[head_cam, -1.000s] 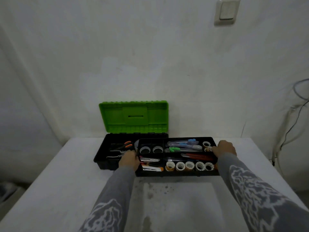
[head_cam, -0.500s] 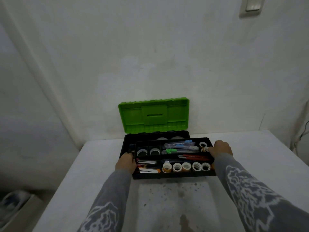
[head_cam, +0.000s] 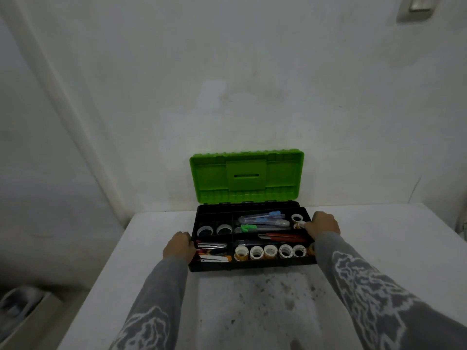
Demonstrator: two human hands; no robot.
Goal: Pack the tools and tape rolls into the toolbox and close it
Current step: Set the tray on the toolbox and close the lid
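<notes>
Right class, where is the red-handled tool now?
In the head view, the red-handled tool lies right of centre in the tray, just behind the tape rolls.

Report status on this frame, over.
Grips: left hand, right hand on tray ends. Tray seated in toolbox, tape rolls aboard. Green lid open upright. Nothing seen blocking.

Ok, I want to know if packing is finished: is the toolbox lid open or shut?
Open. The green lid stands upright behind the black toolbox base, and the tape rolls inside show.
</notes>
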